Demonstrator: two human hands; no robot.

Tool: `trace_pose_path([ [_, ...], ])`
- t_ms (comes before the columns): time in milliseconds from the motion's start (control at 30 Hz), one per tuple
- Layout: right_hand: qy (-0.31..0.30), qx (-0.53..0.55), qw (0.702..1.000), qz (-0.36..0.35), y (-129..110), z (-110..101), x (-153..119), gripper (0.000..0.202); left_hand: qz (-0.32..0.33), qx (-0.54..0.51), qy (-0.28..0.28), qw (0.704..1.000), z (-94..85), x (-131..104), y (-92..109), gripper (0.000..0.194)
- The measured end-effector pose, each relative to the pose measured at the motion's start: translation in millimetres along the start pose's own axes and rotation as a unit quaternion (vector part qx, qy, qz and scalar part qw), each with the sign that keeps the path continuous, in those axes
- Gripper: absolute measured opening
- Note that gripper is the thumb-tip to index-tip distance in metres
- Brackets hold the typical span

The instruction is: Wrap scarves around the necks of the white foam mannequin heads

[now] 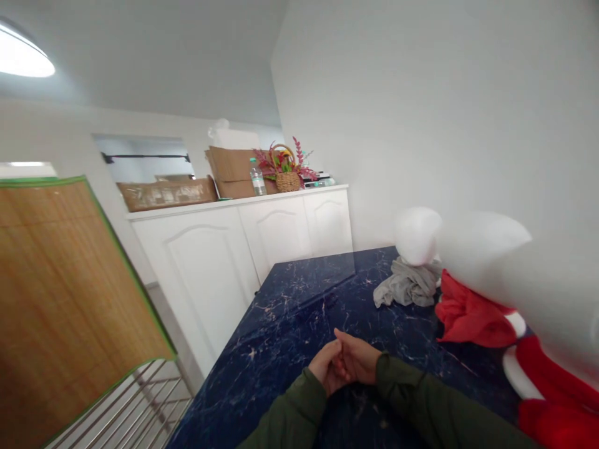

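Observation:
My left hand (326,368) and my right hand (358,358) rest together on the dark blue marbled table (281,337), near its front edge. The fingers of both hands are curled in against each other, the thumbs uppermost. Whether anything lies between the palms is hidden. Green sleeves reach both wrists. Beyond my right hand, toward the wall, lie a crumpled grey cloth (409,284) and a red cloth (472,315). Neither cloth is touched by my hands.
Red-and-white fabric (556,374) lies at the right edge. White rounded objects (418,234) stand behind the cloths. A white cabinet (206,262) carries cardboard boxes, a bottle (257,178) and a flower basket (287,181). A bamboo mat (75,299) hangs over a metal rack at left.

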State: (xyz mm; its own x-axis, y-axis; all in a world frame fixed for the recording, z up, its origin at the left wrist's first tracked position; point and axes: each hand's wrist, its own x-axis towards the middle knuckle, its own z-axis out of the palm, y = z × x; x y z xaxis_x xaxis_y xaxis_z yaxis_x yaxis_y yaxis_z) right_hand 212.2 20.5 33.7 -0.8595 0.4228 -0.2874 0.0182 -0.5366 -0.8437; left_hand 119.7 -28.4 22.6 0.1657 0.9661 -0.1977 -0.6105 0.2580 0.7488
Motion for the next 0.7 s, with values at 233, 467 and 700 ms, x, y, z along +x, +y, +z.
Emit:
trace_pose_path([
  [233,-0.07,0.016,0.997,-0.016,1.6,-13.6,-1.5,0.039,0.038,0.031,0.017,0.999,-5.5,7.0,-6.8,0.014],
  [467,-0.079,0.006,0.997,-0.026,-1.1,-9.1,-1.7,0.024,0.028,0.06,0.015,0.998,-4.4,4.9,-1.0,0.03],
  [700,-0.07,-0.016,0.997,-0.027,-2.1,-7.4,-4.2,0.025,0.024,0.073,-0.009,0.997,-4.3,3.2,1.7,0.032],
])
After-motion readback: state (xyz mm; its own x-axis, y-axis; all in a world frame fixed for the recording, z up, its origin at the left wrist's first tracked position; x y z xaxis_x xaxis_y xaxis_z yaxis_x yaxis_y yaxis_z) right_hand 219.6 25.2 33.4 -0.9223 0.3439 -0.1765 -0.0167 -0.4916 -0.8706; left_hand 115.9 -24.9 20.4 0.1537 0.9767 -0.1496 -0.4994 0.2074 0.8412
